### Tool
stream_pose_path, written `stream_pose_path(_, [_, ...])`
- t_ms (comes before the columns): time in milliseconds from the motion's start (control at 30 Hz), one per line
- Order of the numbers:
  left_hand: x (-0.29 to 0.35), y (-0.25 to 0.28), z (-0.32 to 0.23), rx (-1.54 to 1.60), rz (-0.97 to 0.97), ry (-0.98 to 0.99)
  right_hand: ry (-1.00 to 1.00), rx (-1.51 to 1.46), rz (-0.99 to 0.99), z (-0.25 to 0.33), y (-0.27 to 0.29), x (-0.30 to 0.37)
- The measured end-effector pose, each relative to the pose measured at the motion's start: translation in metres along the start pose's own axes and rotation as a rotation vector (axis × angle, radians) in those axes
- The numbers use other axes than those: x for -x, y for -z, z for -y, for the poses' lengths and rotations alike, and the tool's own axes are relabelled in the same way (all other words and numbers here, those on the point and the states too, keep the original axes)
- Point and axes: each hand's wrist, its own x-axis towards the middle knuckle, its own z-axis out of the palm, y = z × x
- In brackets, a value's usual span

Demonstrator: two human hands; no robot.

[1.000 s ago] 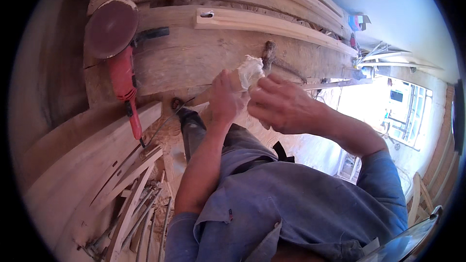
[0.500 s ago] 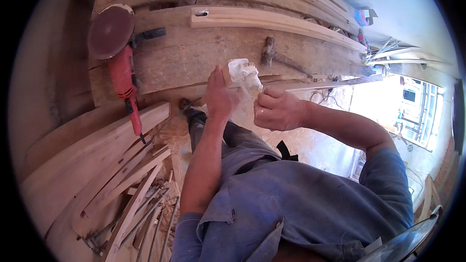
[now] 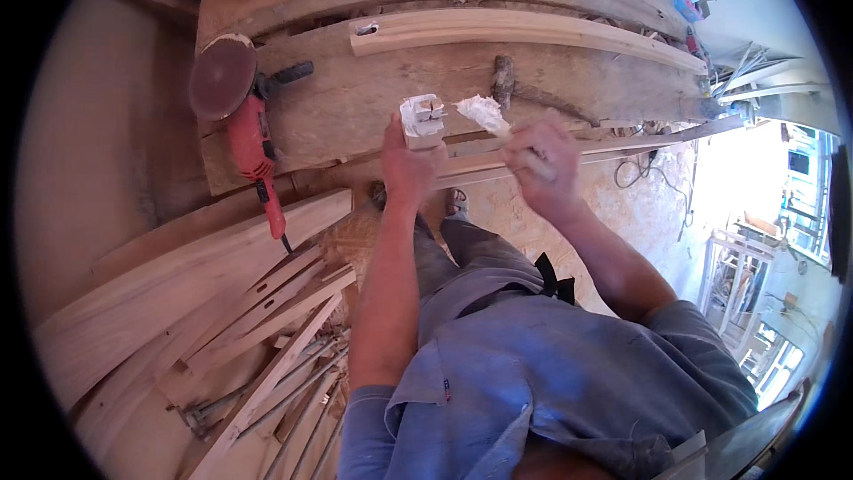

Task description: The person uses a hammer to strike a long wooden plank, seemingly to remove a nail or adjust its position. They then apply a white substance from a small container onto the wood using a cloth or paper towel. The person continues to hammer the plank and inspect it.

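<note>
My left hand [image 3: 412, 169] is closed around a wooden piece [image 3: 423, 140], its upper end pointing away from me. Thick white paste is smeared over that end, around what looks like a tenon [image 3: 431, 110]. In my right hand [image 3: 544, 164], slightly blurred, is a short stick [image 3: 503, 131] whose tip is heaped with white paste [image 3: 481, 112]. The pasted tip hangs just right of the wooden piece, apart from it. A hammer [image 3: 505, 82] lies on the bench behind the tip.
A red disc sander [image 3: 250, 138] rests at the left edge of the plank bench [image 3: 346, 80]. Curved wooden rails [image 3: 498, 27] lie across its far side. Lower left are timber boards [image 3: 195, 258] and metal rods [image 3: 284, 382]. A cable [image 3: 633, 173] hangs at right.
My right hand has pulled right, carrying the pasted stick off the wooden piece. My left hand still holds the piece, with its pasted end now more exposed. The view has shifted slightly.
</note>
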Motion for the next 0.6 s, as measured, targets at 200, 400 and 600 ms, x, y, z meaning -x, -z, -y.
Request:
stream_pose_path(200, [-0.002,0.002,-0.021,0.077,0.157,0.06,-0.313,-0.395,0.234,0.01,0.003,-0.063])
stream_pose_path(400, [-0.002,0.002,-0.008,0.043,0.096,0.08,-0.643,-0.463,0.376,-0.002,0.0,-0.11])
stream_pose_path(600, [0.0,-0.001,-0.014,0.007,0.072,0.078,-0.405,0.048,-0.025,-0.027,0.008,-0.077])
